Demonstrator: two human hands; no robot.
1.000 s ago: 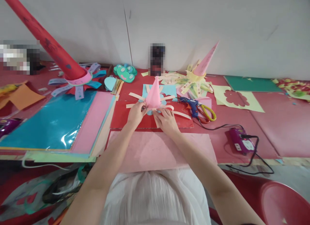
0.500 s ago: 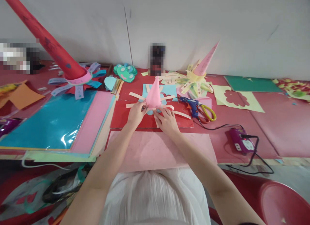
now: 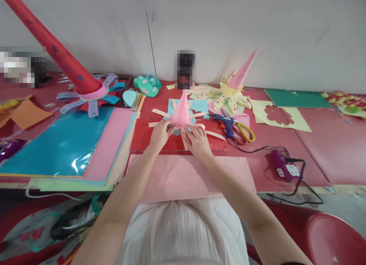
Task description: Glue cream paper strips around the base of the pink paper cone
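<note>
Low down, left hand (image 3: 161,134) and right hand (image 3: 198,142) by pink cone (image 3: 181,112).

The left hand (image 3: 161,135) and right hand (image 3: 198,141) hide parts of the pink cone (image 3: 181,113) near its base, and I can't make out whether their fingertips grip it. The red tube (image 3: 61,53) runs out of view at upper left. Blocky blur masks a dark object (image 3: 185,69) by the wall (image 3: 243,32).
</note>
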